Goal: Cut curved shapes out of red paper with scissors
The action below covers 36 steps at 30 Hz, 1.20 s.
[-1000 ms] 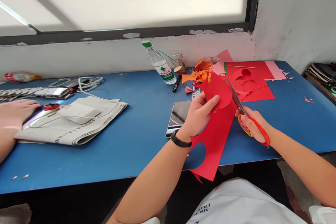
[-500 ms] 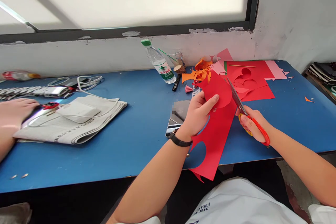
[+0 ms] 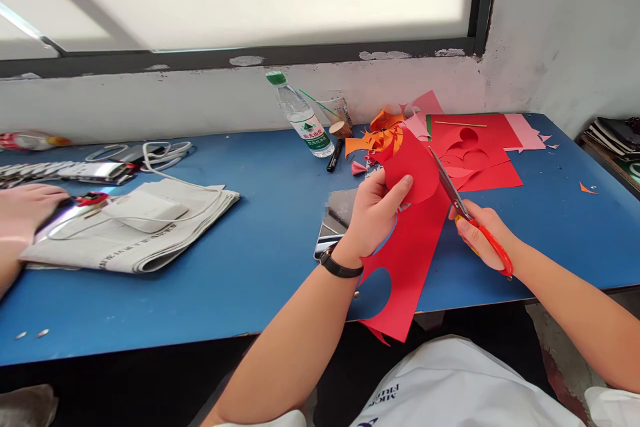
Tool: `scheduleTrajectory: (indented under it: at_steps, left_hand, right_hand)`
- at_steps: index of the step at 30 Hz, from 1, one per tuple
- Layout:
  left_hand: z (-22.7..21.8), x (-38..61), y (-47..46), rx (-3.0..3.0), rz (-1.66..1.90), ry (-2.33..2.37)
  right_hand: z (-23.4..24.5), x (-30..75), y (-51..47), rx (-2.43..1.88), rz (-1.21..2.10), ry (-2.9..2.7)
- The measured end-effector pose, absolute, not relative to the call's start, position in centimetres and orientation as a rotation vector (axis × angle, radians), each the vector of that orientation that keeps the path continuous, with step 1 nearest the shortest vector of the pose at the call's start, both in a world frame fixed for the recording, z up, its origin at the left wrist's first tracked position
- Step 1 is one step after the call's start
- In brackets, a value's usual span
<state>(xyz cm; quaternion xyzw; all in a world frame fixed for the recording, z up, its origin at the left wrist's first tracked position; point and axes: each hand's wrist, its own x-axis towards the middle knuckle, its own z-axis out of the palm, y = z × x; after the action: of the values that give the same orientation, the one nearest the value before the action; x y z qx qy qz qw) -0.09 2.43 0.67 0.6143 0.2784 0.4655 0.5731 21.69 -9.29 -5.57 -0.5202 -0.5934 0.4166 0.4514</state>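
A rounded red paper piece is pinched in the left hand above a blue tabletop; red-and-yellow-handled metal scissors are gripped in the right hand beside it. Trimming seems underway; a further cut would need the paper fed into the scissors.

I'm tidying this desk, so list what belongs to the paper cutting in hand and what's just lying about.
Part of the cutting:
scissors, in the right hand
red paper piece, in the left hand
red sheet with rounded cut-outs

Seemingly just lying about:
phone
water bottle
folded newspaper
white corded block, on the newspaper
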Motion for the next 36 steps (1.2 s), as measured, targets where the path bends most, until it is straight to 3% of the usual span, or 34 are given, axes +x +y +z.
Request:
scheduleTrajectory:
  at_steps: [36]
  left_hand:
    - [-0.3,-0.1,3.4,1.356,1.122,0.537]
  right_hand:
    - [-4.8,21.7,-9.4,-1.328,0.92,-1.568]
